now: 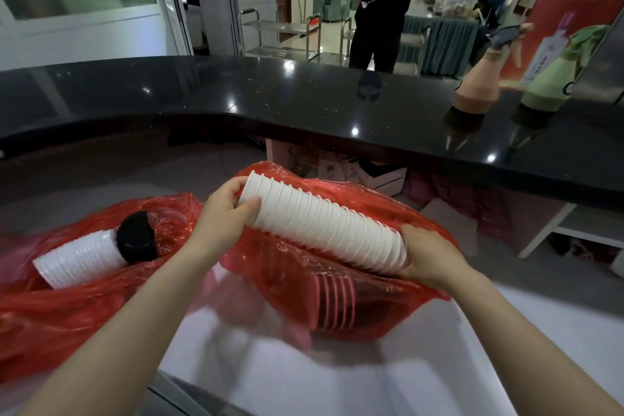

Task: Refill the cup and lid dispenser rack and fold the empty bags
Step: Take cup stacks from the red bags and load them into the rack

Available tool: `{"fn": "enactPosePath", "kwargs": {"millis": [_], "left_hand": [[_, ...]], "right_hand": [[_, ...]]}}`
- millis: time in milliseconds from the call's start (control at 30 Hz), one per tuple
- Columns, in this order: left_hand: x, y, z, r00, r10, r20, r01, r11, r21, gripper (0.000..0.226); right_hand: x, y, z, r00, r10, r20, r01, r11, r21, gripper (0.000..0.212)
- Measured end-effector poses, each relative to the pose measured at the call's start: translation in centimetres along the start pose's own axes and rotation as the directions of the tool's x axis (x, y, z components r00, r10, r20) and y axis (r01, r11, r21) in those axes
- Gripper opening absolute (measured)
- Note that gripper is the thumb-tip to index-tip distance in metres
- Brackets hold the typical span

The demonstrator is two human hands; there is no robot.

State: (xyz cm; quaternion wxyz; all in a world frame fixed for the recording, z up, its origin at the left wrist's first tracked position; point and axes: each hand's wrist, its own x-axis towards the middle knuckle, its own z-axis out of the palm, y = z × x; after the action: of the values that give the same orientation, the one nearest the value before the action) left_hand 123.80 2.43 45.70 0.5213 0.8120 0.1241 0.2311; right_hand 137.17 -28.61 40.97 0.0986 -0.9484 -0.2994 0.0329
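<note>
Both hands (229,209) grip a cup stack (324,226) (above its red bag (337,297)).

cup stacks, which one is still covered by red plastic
The short stack of cups inside the right red bag, showing pink through the film. The long stack is bare in both hands; the left stack lies uncovered beside black lids.

Glossy red plastic bag (341,280); seemingly paper cups (324,223)
</note>
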Motion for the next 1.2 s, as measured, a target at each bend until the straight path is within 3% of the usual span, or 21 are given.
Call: {"fn": "enactPosePath", "kwargs": {"millis": [267, 400, 467, 633, 933, 1067, 1200], "left_hand": [[0.6, 2.4, -6.4, 0.978, 0.038, -0.206, -0.057, 0.995, -0.084, 0.028], [0.4, 3.1, -10.1, 0.946, 0.017, -0.324, -0.044, 0.996, -0.075, 0.023], [-0.1, 3.6, -11.8, 0.919, 0.009, -0.394, -0.043, 0.996, -0.077, 0.023], [-2.6, 4.2, -16.9, 0.839, -0.004, -0.544, -0.074, 0.990, -0.121, 0.021], [-10.6, 5.6, -24.8, 0.633, 0.029, -0.773, -0.118, 0.991, -0.060, 0.027], [-14.7, 6.6, -27.7, 0.551, 0.046, -0.833, -0.137, 0.990, -0.036, 0.026], [-18.8, 7.3, -30.2, 0.454, 0.052, -0.890, -0.129, 0.992, -0.008, 0.025]], "right_hand": [[1.1, -3.8, -3.3, 0.968, -0.183, -0.170, 0.215, 0.957, 0.196, 0.067], [3.3, -7.4, -5.1, 0.926, -0.322, -0.196, 0.354, 0.923, 0.152, 0.058], [4.3, -9.0, -5.4, 0.914, -0.358, -0.189, 0.388, 0.907, 0.160, 0.064], [6.0, -13.0, -5.8, 0.838, -0.445, -0.316, 0.512, 0.842, 0.172, 0.084], [8.3, -23.0, -5.6, 0.682, -0.539, -0.494, 0.669, 0.732, 0.127, 0.088], [8.3, -27.6, -5.7, 0.705, -0.462, -0.538, 0.675, 0.669, 0.309, 0.094], [8.2, -32.2, -5.3, 0.687, -0.506, -0.521, 0.723, 0.547, 0.423, 0.090]]}}
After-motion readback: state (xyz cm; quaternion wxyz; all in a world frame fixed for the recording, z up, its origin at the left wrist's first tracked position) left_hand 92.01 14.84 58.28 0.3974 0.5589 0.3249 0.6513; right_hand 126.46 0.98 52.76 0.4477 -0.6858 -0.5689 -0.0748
